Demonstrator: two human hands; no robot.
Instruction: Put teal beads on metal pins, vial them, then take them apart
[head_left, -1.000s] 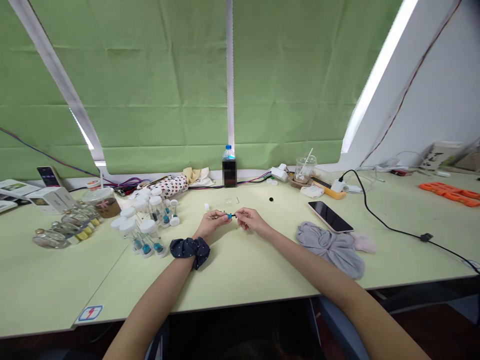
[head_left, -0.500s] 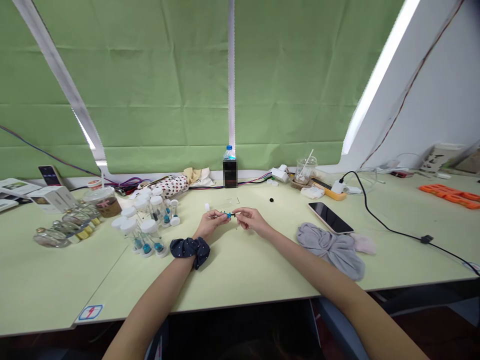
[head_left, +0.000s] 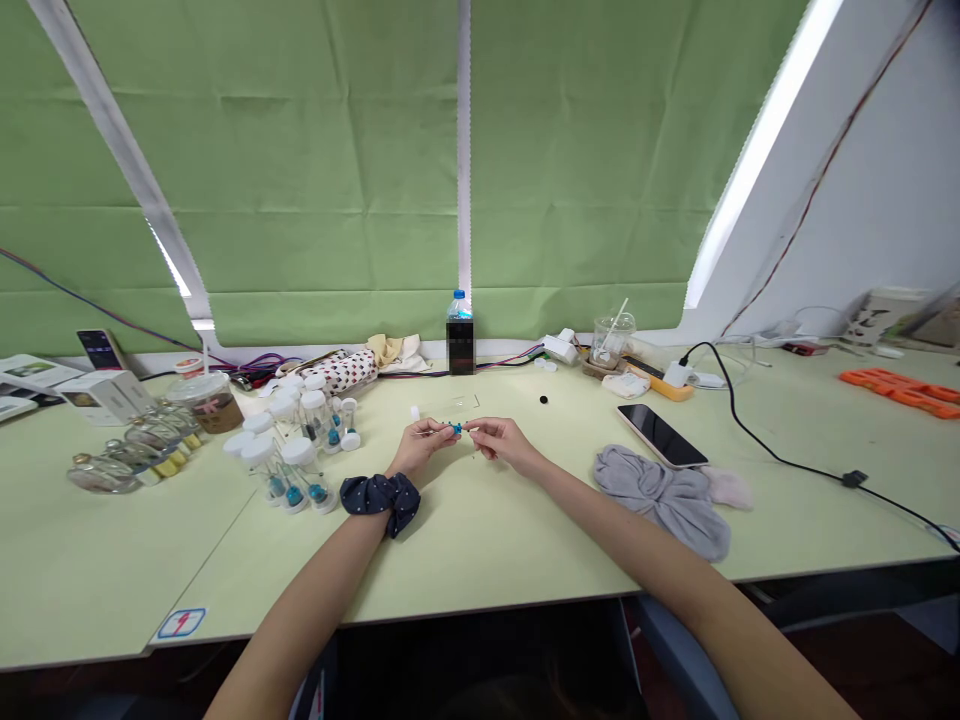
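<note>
Both hands meet over the middle of the pale green table [head_left: 480,540]. My left hand [head_left: 418,445], with a dark dotted scrunchie [head_left: 380,497] on its wrist, pinches a small blue piece [head_left: 455,428] at its fingertips. My right hand [head_left: 499,438] pinches the other end of the same small piece, fingers closed. A cluster of clear vials with white caps [head_left: 296,440], some with blue contents, stands just left of my left hand. A loose white cap [head_left: 414,412] and a clear tube [head_left: 457,403] lie just beyond my hands.
A phone [head_left: 661,434] and grey cloth [head_left: 664,496] lie to the right, with a black cable [head_left: 787,455] trailing across. A water bottle [head_left: 459,333], a plastic cup [head_left: 609,340] and a yellow power strip [head_left: 660,378] stand along the back. Glass bottles [head_left: 127,455] and boxes sit at the left.
My hands have stayed together over the same spot; the fingers shifted slightly on the small blue piece.
</note>
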